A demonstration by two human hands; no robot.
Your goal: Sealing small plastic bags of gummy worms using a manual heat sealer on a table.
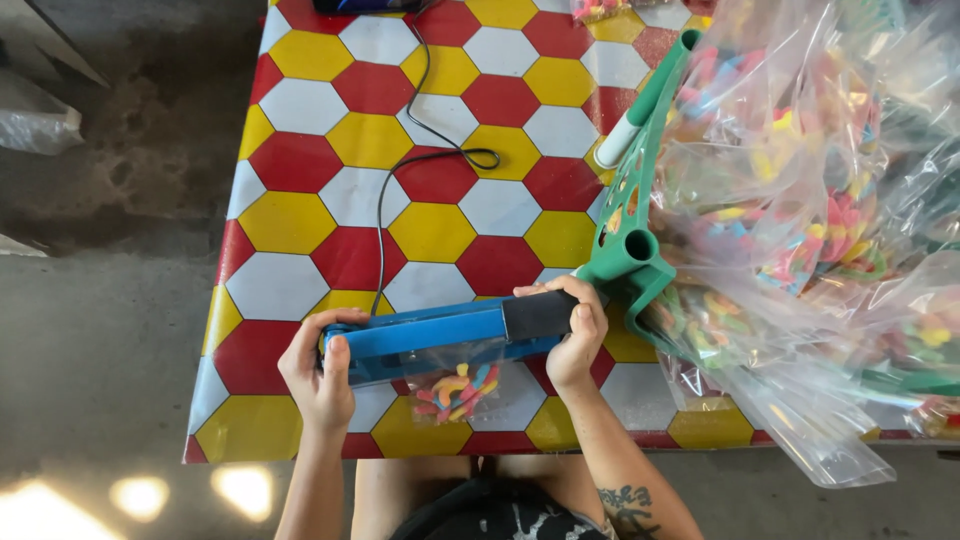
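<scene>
A blue heat sealer (pixel 430 338) lies across the near edge of the table, its arm pressed down. My left hand (pixel 318 370) grips its left end. My right hand (pixel 570 335) presses on the black handle at the right end. A small clear bag of colourful gummy candies (pixel 458 388) sticks out from under the sealer toward me.
The table (pixel 300 220) has a red, yellow and white hexagon cover. A black cord (pixel 405 170) runs from the sealer to the far edge. A green basket (pixel 630 230) at the right holds many clear bags of candy (pixel 800 200). Concrete floor lies to the left.
</scene>
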